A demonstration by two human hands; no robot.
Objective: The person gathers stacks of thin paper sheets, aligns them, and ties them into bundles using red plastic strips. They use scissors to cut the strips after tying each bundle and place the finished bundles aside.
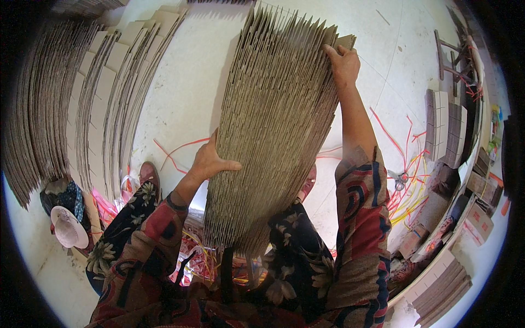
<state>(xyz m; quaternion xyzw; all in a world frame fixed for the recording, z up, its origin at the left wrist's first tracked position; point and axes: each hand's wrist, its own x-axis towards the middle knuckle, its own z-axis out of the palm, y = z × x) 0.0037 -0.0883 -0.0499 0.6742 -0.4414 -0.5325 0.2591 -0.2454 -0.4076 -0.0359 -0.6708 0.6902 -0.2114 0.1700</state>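
A long stack of brown-grey cardboard strips [273, 131] stands in front of me, their edges facing up and uneven at the far end. My left hand [210, 161] grips its left side, with the thumb laid over the edges and the other fingers mostly hidden against the side. At the far right corner, my right hand [344, 64] has its thumb and fingers bent round the outer strips. The near end of the stack comes between my knees, which are in dark flowered trousers [287, 246].
Tall rows of stacked cardboard [104, 98] fill the left side. A pale hat [69, 227] sits near them. On the right floor lie red and yellow straps [407, 202] with scissors [400, 179], beside cardboard bundles [437, 123] and a wooden stool [451, 63].
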